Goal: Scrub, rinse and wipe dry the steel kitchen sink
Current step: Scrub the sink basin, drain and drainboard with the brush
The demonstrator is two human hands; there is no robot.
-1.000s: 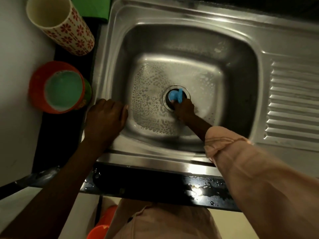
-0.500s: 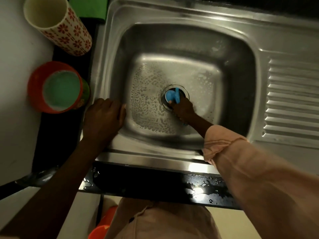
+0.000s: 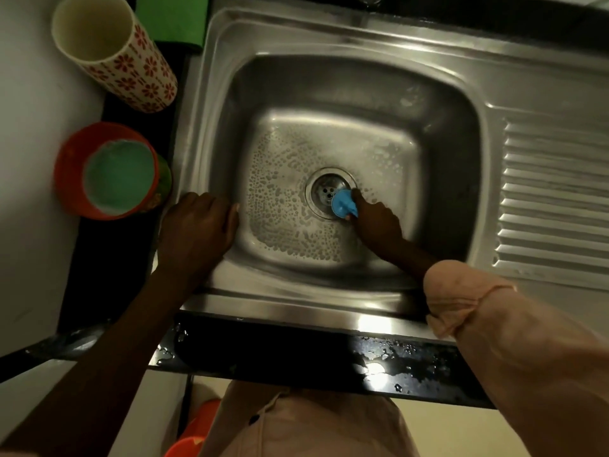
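Head view looks straight down on the steel sink (image 3: pixel 329 37), set in a dark counter (image 3: pixel 280 354) whose front edge carries water drops. The basin floor is covered in soapy bubbles, thickest at 9 o'clock of the drain (image 3: pixel 328 191).

The right hand (image 3: pixel 375 222) reaches into the basin from 5 o'clock and grips a small blue scrubber (image 3: pixel 343 204), fingers curled round it. The scrubber sits on the drain ring at about 4 o'clock of the strainer holes, touching the metal. A rolled-up pale sleeve (image 3: pixel 461 291) covers that forearm above the near rim.

The left hand (image 3: pixel 197 229) rests on the sink's rim at the basin's 8 o'clock corner, fingers bent loosely over the edge and holding nothing.

At 9 o'clock of the sink, on the counter, stands an orange tub (image 3: pixel 71 179) with pale green contents. At 11 o'clock stands a tall cream cup with red flowers (image 3: pixel 131 67), and just beside it, at 12 o'clock of the cup, lies a green cloth (image 3: pixel 171 18). The ribbed drainboard (image 3: pixel 557 199) lies at 3 o'clock of the basin.
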